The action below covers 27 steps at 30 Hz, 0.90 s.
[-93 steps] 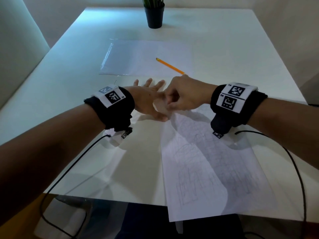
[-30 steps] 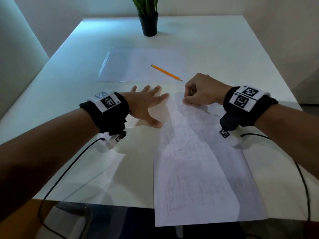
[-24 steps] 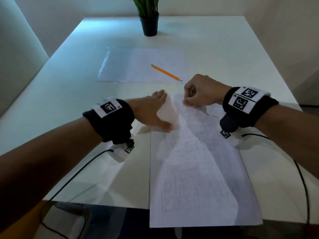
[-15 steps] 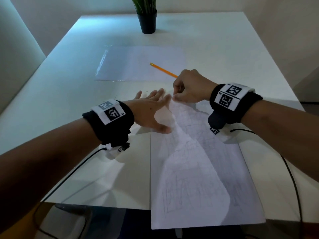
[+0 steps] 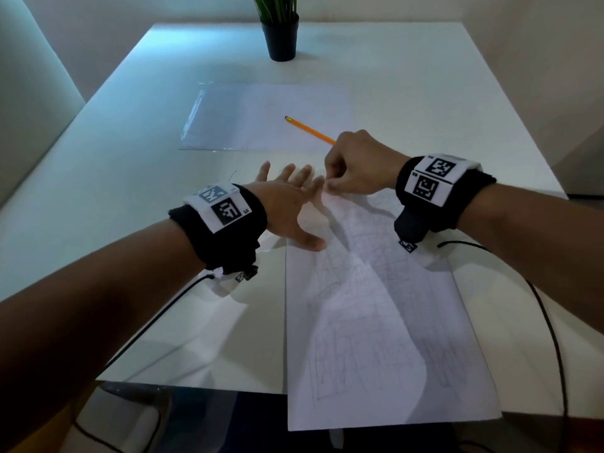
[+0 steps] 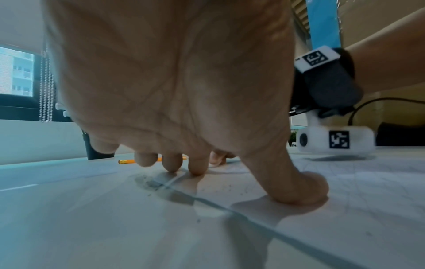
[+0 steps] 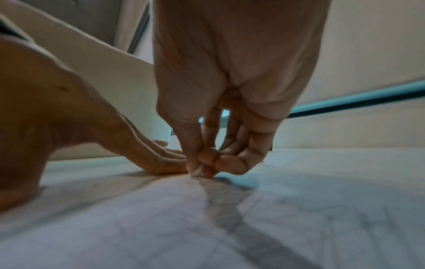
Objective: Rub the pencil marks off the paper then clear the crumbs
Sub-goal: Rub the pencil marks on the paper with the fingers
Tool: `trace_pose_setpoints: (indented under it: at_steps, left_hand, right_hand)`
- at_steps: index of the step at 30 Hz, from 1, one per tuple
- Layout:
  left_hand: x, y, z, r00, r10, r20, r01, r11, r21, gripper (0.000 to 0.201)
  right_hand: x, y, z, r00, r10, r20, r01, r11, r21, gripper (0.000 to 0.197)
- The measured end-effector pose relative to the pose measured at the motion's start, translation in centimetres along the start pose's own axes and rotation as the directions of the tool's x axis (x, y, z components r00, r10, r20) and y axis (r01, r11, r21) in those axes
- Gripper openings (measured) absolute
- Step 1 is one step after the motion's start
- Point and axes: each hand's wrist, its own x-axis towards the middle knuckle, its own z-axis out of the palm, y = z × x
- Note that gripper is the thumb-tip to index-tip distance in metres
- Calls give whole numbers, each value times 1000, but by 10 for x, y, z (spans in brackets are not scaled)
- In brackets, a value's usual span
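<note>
- The near end of the paper [image 5: 376,338], covered in faint pencil marks, is seen overhanging the near edge of the white table [image 5: 98,191].
- Bare tabletop is left open to the left of the sheet; to its right, a narrower strip is crossed by a black cable [image 5: 552,338].
- The left hand [image 5: 287,207] is laid flat with fingers spread; its thumb is pressed on the sheet's left edge, and two fingertips are set down at the far corner.
- Dark eraser crumbs [image 6: 149,183] are scattered on the table and sheet just beside those fingertips.
- The right hand [image 5: 356,165] is curled at the sheet's far end, a small pale piece, apparently an eraser [image 7: 196,170], being pinched between thumb and fingers and held against the paper, touching the left index finger.
- Just beyond the hands, a clear plastic sleeve [image 5: 261,116] is spread flat, with an orange pencil [image 5: 309,129] lying across its right part, its tip hidden behind the right hand.
- A potted plant [image 5: 281,37] is placed near the far edge, well apart.
</note>
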Motion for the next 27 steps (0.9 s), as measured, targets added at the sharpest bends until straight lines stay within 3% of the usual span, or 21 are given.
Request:
trace_pose_setpoints:
  at_steps: [2,5,9,14,17,22,25,27]
  left_hand:
    - [-1,0,2,1000,-17,-7,16,1000,-3,125]
    - [-3,-1,2,999,-48,2,48,998,-34,124]
    - [-1,-1,1,998,-66,24,66,998,-12,126]
    - [-2,-2,0,997,-79,26,79,997,-21,125]
    - [-2,-1,-1,995,-87,42,87,996,0,125]
    - [-5,1,-3,995,-93,46,93,996,-3,125]
    - [-4,1,-3,995,-91,44,91,996,4,125]
    - [-4,0,-2,995,-93,36,93,996,4,126]
  right_hand:
    - [0,1,1,999,0,-35,0,1000,0,24]
    - [-4,-7,6,995,-68,73,69,998,-12,19]
    - [2,7,-5,998,3,-61,-3,1000,-6,28]
    - [-9,-8,7,991,-89,96,94,994,-49,18]
    - [-4,7,-4,999,-7,-35,6,1000,-19,24]
    - [-11,-3,4,995,-69,75,72,997,-33,17]
    - [-6,10,-6,999,16,-47,-17,1000,-10,25]
    - [-9,5,-2,999,-12,-31,12,1000,-5,24]
